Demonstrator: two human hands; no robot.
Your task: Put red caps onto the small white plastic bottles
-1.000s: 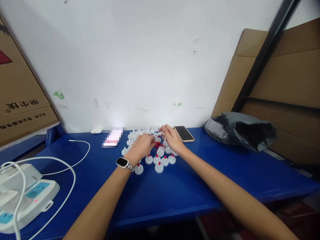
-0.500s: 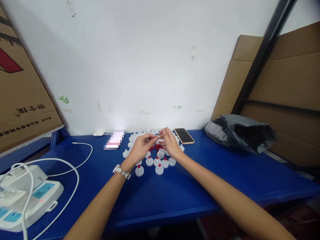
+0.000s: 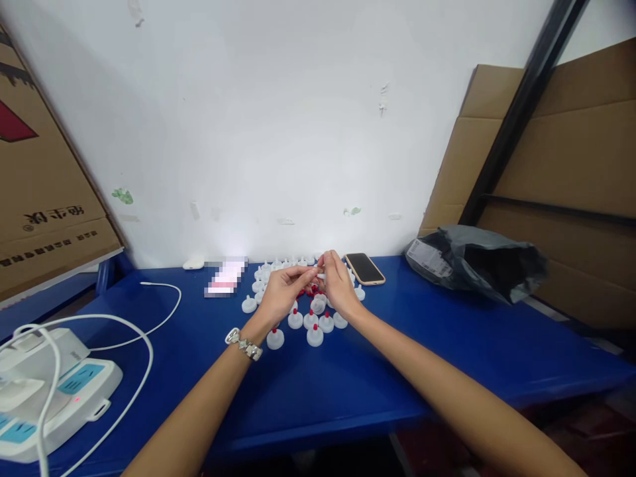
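Observation:
Over the middle of the group, my left hand (image 3: pixel 282 291) and my right hand (image 3: pixel 340 286) meet at the fingertips. My right hand is closed round a white nozzle cap (image 3: pixel 320 275), mostly hidden by its fingers. Thumb and forefinger of my left hand pinch at the tip of that cap; anything small between them is hidden. Below the hands lie loose small red caps (image 3: pixel 315 289). Nearer to me stand several white nozzle caps with red tips (image 3: pixel 315 336). Plain white nozzle caps (image 3: pixel 249 305) stand to the left and behind.
A phone (image 3: pixel 365 269) lies right of the caps, and a grey plastic bag (image 3: pixel 477 265) farther right. A power strip (image 3: pixel 94 391) with white cables occupies the left of the blue table (image 3: pixel 338 397). Cardboard (image 3: pixel 50 165) stands at the left, against a white wall.
The fingertips of my left hand have shifted slightly right, closer against my right hand. The view has moved a little; the standing caps look the same.

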